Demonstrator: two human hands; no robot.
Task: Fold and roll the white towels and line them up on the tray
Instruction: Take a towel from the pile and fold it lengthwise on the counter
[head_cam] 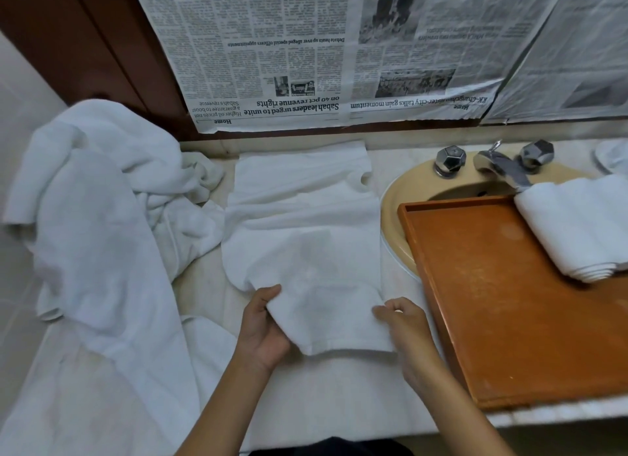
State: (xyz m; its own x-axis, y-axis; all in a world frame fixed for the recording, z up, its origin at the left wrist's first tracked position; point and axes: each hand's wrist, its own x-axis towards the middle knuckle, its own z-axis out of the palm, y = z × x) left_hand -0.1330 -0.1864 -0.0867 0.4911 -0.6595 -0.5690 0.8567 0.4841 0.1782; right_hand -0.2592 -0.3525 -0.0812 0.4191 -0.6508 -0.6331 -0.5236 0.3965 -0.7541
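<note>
Heap on the left: A heap of crumpled white terry towels [102,201] lay slumped on the pale stone-patterned counter [204,292]. It was thick, soft and deeply creased, and one length trailed towards the near edge.

Your left hand: Your left hand [261,330] gripped the near left corner of the flat white terry towel [306,224], thumb on top and fingers curled under the cloth.

Towel you worked on: It lay mid-counter, between the heap and the basin, stretched away from you as a long rectangle. Its pile was nubby with shallow cross-creases, its far right corner was curled, and its near end was raised in your hands.

Wall behind: Upside-down black-and-white newspaper sheets [272,48] covered the wall above the counter.

Your right hand: Your right hand [404,330] pinched that towel's near right edge between thumb and curled fingers.

Basin: A rounded beige ceramic basin [407,197] sat in the counter, with a shiny chrome faucet with faceted knobs [503,170] at its back rim.

Tray: A rectangular orange-brown wooden tray [509,302] with a low raised rim lay partly over the basin, its surface dull and scuffed.

Finished towels: A bundle of folded white towels [584,224] rested on the tray's far right part, layered edges showing at its near end. It was too blurred for you to count them.
</note>
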